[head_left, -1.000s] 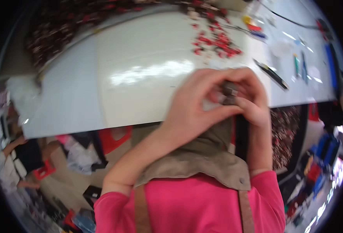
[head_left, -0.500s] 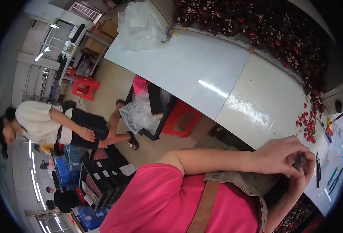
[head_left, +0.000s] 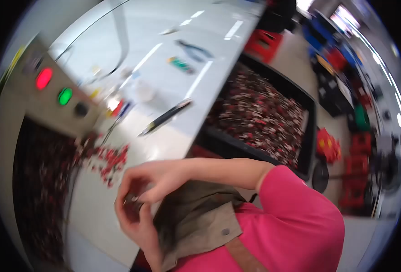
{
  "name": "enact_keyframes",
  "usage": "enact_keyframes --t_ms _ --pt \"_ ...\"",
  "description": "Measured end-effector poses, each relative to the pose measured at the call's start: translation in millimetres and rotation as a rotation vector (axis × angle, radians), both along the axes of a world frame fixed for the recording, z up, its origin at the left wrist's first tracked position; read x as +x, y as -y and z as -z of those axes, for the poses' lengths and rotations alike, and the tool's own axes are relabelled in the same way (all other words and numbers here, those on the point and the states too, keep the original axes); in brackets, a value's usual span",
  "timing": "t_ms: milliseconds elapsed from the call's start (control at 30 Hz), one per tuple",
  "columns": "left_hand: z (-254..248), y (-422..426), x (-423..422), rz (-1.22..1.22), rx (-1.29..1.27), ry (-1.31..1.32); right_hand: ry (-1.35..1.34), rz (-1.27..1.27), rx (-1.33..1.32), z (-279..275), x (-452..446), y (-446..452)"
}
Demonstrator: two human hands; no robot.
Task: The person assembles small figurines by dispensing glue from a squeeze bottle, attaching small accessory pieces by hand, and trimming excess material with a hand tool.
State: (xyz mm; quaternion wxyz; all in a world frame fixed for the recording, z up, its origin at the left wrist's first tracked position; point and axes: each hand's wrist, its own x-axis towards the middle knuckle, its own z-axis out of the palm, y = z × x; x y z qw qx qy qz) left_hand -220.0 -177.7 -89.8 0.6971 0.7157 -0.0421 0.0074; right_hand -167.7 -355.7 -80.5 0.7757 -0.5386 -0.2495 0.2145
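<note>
My right hand (head_left: 162, 179) reaches in from the right, its fingers curled round and its thumb bent inward. Below it, my left hand (head_left: 141, 231) comes up from the bottom edge and meets it at the fingertips. Between the two hands is a small dark rounded piece (head_left: 131, 203), partly covered by fingers and blurred, so its kind is unclear. Both hands are in front of my apron (head_left: 196, 222), above the edge of the white table (head_left: 94, 213). Nearest to them on the table lie small red pieces (head_left: 112, 165).
A heap of dark and red pieces (head_left: 41, 190) lies at left, under a panel (head_left: 89, 120) with red and green lights. Black-handled pliers (head_left: 166, 117), a green-handled tool (head_left: 181, 65) and blue pliers (head_left: 193, 50) lie on the table. A black crate (head_left: 309, 131) of similar pieces stands right.
The view has swung round, showing my right arm, the lit panel and the crate instead of the co-worker and floor. My hands remain together round the dark piece.
</note>
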Motion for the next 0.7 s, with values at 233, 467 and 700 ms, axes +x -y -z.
enact_keyframes --t_ms 233,467,700 --pt "-18 10 -3 -0.043 0.145 0.068 0.019 0.007 0.008 3 1 -8" --pt "-13 8 -2 -0.042 0.131 0.085 0.031 0.014 0.045 3 3 -11" --pt "-8 6 -1 -0.002 0.087 0.149 0.061 0.035 0.048 2 1 -11"
